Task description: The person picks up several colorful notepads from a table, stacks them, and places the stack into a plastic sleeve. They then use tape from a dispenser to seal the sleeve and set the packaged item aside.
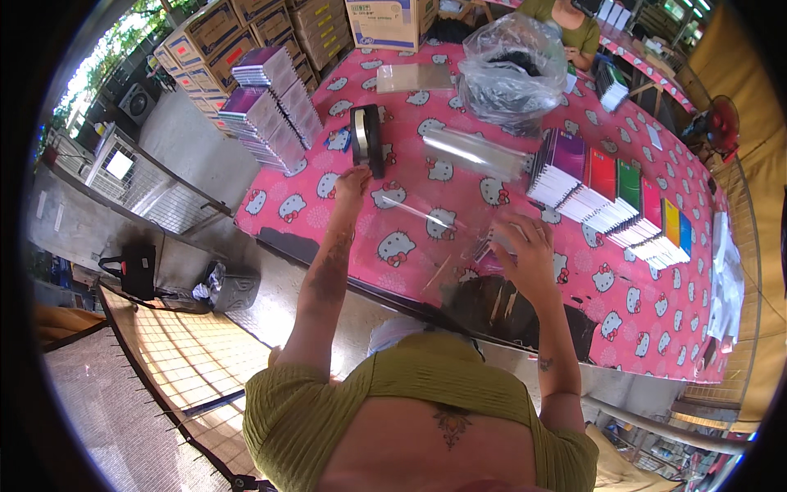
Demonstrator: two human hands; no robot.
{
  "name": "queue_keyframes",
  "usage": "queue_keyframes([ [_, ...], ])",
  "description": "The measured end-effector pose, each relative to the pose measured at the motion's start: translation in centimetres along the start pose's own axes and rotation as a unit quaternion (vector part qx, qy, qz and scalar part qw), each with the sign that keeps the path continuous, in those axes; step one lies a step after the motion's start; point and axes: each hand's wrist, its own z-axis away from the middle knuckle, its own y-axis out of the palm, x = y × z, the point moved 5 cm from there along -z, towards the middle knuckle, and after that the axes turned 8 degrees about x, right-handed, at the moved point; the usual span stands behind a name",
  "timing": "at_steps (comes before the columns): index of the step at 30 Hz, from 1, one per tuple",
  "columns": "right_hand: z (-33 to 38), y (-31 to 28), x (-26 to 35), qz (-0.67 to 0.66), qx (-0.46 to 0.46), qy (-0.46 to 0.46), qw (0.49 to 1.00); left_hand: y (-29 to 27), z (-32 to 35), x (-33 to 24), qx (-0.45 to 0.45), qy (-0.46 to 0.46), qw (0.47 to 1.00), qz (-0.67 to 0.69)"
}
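My left hand (352, 182) reaches out to a black tape dispenser (366, 139) on the pink patterned tablecloth (459, 271), its fingertips at the dispenser's near end. My right hand (525, 250) presses down on a bundle of notebooks inside a clear plastic wrap (447, 246) in front of me. A strip of clear tape or film runs between the two hands. A fanned row of coloured notebooks (611, 201) lies just beyond my right hand.
Stacks of purple notebooks (275, 107) stand at the table's left end, with cardboard boxes (238, 37) behind. A clear plastic bag (512, 70) and a roll of clear sleeves (471, 152) lie mid-table. Another person in green (566, 29) sits at the far side. A red fan (721, 123) stands right.
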Motion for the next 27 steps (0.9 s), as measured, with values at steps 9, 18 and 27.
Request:
queue_keyframes([
  [9, 1.4, 0.1, -1.2, 0.057, -0.008, 0.089, 0.994, 5.8, 3.2, -8.0, -0.049, 0.172, 0.802, -0.570],
  [18, 1.2, 0.3, -0.5, 0.044, 0.010, 0.086, 0.995, -2.2, 0.4, -0.8, -0.030, 0.129, 0.714, -0.688],
  [27, 0.4, 0.9, -1.2, 0.058, 0.057, 0.068, 0.994, 19.2, 17.8, -9.4, 0.591, 0.185, 0.782, -0.074],
])
